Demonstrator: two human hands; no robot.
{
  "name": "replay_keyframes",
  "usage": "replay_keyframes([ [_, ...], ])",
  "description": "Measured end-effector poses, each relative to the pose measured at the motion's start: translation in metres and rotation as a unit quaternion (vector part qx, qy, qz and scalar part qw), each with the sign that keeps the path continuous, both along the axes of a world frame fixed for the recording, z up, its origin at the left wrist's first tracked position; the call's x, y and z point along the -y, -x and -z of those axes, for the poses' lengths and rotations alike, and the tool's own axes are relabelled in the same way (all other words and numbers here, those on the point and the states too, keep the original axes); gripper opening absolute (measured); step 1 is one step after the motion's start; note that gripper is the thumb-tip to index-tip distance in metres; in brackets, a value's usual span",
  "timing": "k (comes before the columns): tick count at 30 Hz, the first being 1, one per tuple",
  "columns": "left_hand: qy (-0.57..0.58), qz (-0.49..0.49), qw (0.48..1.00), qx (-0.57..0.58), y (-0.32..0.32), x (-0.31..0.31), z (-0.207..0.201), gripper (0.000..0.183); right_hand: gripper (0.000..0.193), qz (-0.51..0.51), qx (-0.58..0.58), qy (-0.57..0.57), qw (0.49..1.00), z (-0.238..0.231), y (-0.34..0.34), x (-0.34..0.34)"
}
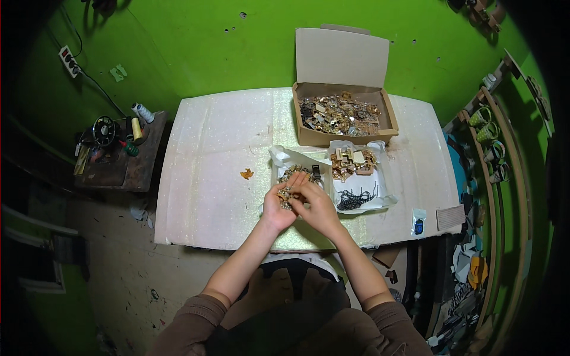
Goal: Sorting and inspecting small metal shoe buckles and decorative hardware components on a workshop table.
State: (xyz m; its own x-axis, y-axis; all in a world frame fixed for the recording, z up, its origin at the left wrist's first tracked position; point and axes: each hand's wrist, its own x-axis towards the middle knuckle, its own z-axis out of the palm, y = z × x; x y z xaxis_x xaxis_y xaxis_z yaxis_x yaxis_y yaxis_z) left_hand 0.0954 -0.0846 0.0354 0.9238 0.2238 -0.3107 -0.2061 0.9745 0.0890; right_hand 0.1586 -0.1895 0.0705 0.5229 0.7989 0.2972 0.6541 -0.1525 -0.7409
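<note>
Above the left tray (276,158), left hand (277,213): my palm is turned up, fingers curved round a cluster of small, knobbly beads (285,198), gold and silvery.
Right hand (319,207): set against the left, its fingers bent over the beads; whether my fingertips pinch one, I cannot tell.
Left tray: lined with creased white paper; more beads heap past my fingertips, beside a dark, squarish buckle (316,172).
Right tray (385,203): just beside it, also papered; angular gold and tan buckles (352,162) at the far end, thin black strands (355,200) tangled at the near one.
Box (320,139): brown cardboard, behind both trays, lid (341,58) standing up, filled with glinting metal bits (341,115).
Table (205,178): pale, glittery covering, with a ragged orange scrap (247,174) to my left; to my right, a small packet (419,214) holding a dark blue piece (419,226), and a flat tan card (450,218).
Wall (208,47): bright green, pitted with a few holes.
</note>
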Motion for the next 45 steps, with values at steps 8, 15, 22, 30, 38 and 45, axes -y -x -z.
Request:
replay_keyframes([
  [8, 0.034, -0.025, 0.999, -0.031, -0.003, -0.015, 0.004, 0.044, 0.017, 0.056, -0.079, -0.029, 0.995, 0.007, -0.029, -0.003],
  [15, 0.006, -0.028, 0.999, -0.033, -0.009, -0.019, 0.000, 0.044, 0.017, -0.039, -0.014, 0.030, 0.999, 0.007, -0.030, -0.015],
  [22, 0.036, -0.045, 0.997, -0.045, -0.003, -0.024, 0.004, 0.044, 0.017, 0.058, -0.138, -0.011, 0.989, 0.020, -0.045, -0.010],
  [30, -0.090, -0.004, 0.982, -0.168, -0.039, -0.015, -0.021, 0.027, 0.014, 0.191, -0.778, -0.294, 0.522, 0.037, -0.022, -0.025],
  [38, -0.392, -0.028, 0.901, -0.184, -0.060, -0.003, -0.011, 0.032, 0.011, 0.128, -0.823, -0.297, 0.468, 0.050, -0.024, -0.041],
  [45, -0.152, -0.025, 0.965, -0.214, -0.055, -0.025, -0.002, 0.030, 0.019, 0.164, -0.828, -0.251, 0.475, 0.039, -0.025, -0.044],
])
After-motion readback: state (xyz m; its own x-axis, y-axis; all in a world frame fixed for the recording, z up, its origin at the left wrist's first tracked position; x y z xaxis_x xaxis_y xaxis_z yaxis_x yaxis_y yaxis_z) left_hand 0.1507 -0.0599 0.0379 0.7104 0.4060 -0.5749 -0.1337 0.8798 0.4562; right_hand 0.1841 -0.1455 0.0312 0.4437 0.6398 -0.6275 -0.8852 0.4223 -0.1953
